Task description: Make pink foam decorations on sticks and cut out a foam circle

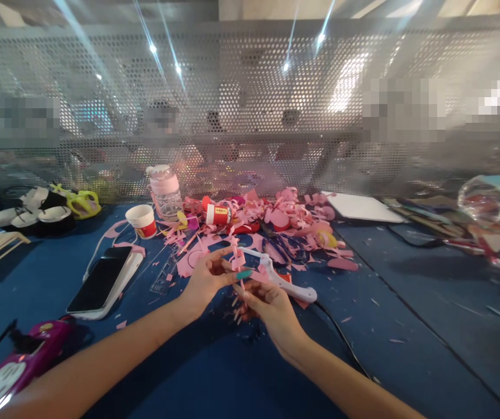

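Between my two hands stands a small upright piece made of curled pink strips, paper or foam by its look, on a thin stem. My left hand pinches it near the middle between thumb and fingers, and a teal patch shows at the thumb tip. Lower down, my right hand closes its fingertips on the stem. Just beyond my right hand lies a white glue gun, its black cord running toward me. A heap of pink scraps spreads behind both hands, with blue-handled scissors partly buried in it.
To the left are a phone, stacked paper cups, a pink-lidded bottle and a purple device with a cord. White sheets lie at the back right. A perforated metal panel closes off the table's far side.
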Available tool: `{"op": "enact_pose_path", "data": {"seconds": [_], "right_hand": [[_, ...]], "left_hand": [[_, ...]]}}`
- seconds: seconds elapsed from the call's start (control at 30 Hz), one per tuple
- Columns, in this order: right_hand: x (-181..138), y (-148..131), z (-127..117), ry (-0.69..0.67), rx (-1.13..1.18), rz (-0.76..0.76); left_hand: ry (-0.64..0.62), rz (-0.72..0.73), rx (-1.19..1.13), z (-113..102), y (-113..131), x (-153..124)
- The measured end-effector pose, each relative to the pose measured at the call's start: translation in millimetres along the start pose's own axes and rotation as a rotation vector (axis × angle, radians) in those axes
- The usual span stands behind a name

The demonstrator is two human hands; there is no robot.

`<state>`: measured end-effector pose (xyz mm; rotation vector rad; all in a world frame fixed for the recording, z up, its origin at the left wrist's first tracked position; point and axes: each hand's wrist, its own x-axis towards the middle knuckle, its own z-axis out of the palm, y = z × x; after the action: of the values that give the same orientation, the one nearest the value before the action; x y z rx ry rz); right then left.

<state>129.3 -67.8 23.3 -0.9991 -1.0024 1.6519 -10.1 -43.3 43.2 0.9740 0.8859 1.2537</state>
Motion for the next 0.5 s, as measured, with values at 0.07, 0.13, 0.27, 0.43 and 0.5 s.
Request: {"op": "enact_pose_path", "data": {"seconds": [0.07,0.13,0.27,0.43,0.5], "right_hand": [[0.1,0.3,-0.3,-0.016,-0.001,-0.002],[-0.3,0.5,-0.6,-0.031,0.007,0.001],[-1.5,0.0,-0.7,-0.017,0.011,0.011],[-1.4,0.4,-0.2,-0.003,0.009,0.002],[-1.2,0.8,0.2,0.000,0.007,0.002]], "left_hand": [[-0.018,-0.006,0.031,-0.7,0.6,1.1],[-0.016,-0.002,0.058,-1.8,0.2,2.0],[0.008,0.023,0.044,-2.9,-2.3,2.0],[0.021,0.045,0.022,-0.9,-1.6,1.0],[0.039,0.060,0.005,-0.3,-1.0,0.6]]}}
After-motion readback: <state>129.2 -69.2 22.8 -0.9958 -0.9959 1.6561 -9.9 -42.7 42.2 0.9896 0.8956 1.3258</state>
